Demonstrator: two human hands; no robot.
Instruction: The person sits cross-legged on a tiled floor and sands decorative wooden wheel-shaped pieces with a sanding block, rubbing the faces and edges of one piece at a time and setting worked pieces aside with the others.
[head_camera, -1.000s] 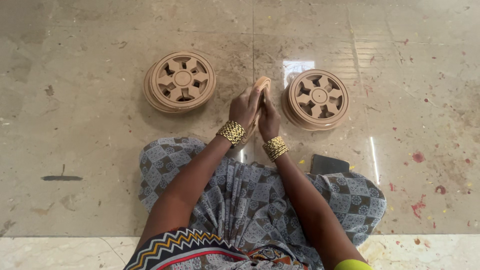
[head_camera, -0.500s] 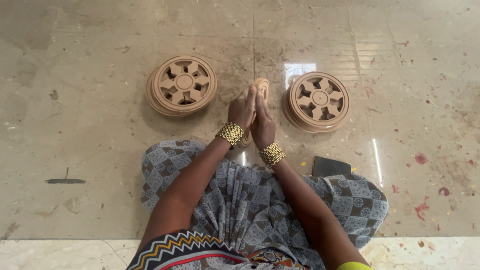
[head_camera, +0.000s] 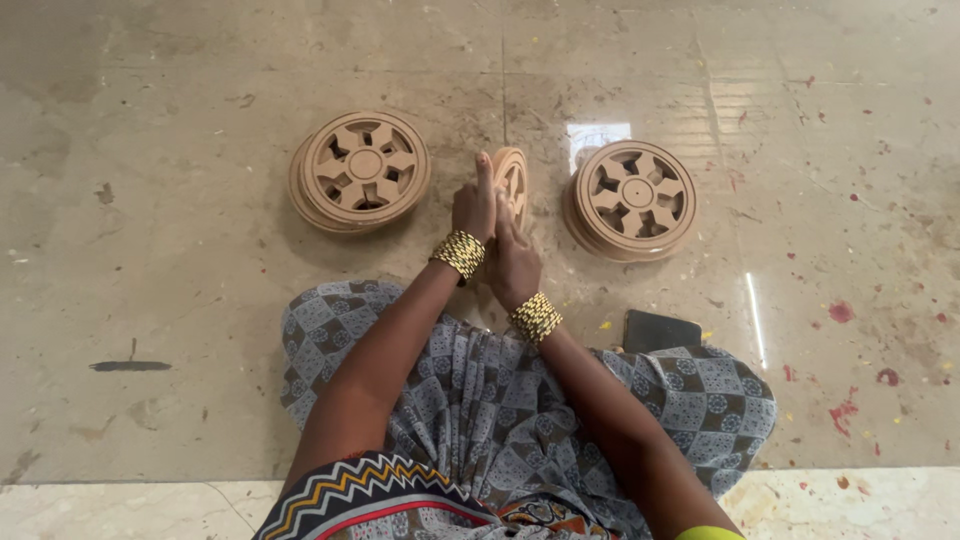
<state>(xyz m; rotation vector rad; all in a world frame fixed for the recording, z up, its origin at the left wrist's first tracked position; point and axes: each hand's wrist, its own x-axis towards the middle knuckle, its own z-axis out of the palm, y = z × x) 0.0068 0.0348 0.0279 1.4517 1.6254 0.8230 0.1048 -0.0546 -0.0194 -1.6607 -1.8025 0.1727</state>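
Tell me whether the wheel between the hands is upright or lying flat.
Upright: the wheel stands on edge, held between left hand and right hand.

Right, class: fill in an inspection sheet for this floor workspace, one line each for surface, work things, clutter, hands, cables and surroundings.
Surface: polished stone floor, scuffed, with red and yellow specks at the right.
Work things: tan wheel-shaped disc on edge between the hands; left stack of discs and right stack of discs lying flat.
Clutter: dark flat object by the knee.
Hands: left hand and right hand both grip the disc.
Cables: nothing seen.
Surroundings: pale ledge at the near edge.
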